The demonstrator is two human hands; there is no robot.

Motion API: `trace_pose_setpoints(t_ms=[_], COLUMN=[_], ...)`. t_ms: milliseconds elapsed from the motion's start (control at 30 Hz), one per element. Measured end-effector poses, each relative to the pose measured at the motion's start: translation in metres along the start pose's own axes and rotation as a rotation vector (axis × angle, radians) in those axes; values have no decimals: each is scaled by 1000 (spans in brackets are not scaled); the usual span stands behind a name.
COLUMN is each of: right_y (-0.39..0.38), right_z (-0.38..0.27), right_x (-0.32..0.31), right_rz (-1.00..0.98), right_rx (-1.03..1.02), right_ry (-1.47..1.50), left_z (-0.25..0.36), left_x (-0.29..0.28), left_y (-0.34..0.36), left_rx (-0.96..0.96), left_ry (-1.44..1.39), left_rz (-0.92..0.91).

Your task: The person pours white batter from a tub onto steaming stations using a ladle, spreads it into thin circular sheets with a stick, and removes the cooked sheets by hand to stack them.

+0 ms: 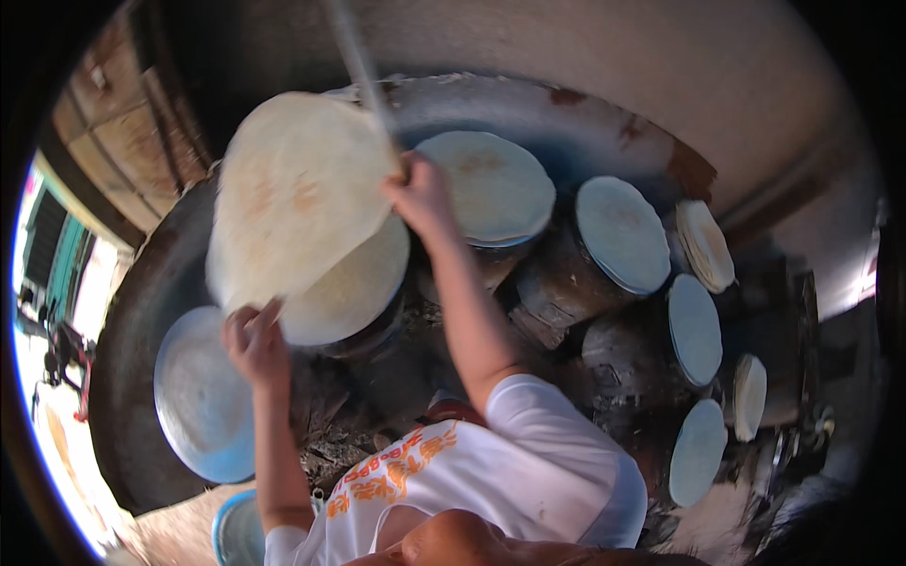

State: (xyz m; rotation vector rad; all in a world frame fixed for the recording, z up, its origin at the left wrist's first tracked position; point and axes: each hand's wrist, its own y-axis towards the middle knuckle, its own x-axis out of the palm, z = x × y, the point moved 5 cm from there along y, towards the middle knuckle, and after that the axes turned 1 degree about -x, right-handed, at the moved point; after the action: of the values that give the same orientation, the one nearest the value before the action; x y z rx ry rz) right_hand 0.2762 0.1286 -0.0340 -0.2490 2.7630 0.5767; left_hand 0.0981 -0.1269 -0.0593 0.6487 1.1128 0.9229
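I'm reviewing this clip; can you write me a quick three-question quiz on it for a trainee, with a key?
1. True or false: the right hand grips a long thin stick.
2. The large flatbread in front partly covers: A) a knife; B) another flatbread; C) a towel.
3. Which hand is nearer the grey round plate?

Key: 1. True. 2. B. 3. The left hand.
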Motion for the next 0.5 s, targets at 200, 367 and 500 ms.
trace_pose_setpoints(t_ms=[200,367,500], right_y=[40,38,38], right_z=[168,304,333], right_x=[-224,-266,-267], right_rz=[258,262,212], right_rx=[163,210,400], right_ry=[-169,-499,-346], left_z=[134,176,210], left_x=[249,345,344], left_y=[22,-21,-28], left_rx=[269,334,356], left_ry=[-235,-233,-218], left_rz=[-197,-464,-607])
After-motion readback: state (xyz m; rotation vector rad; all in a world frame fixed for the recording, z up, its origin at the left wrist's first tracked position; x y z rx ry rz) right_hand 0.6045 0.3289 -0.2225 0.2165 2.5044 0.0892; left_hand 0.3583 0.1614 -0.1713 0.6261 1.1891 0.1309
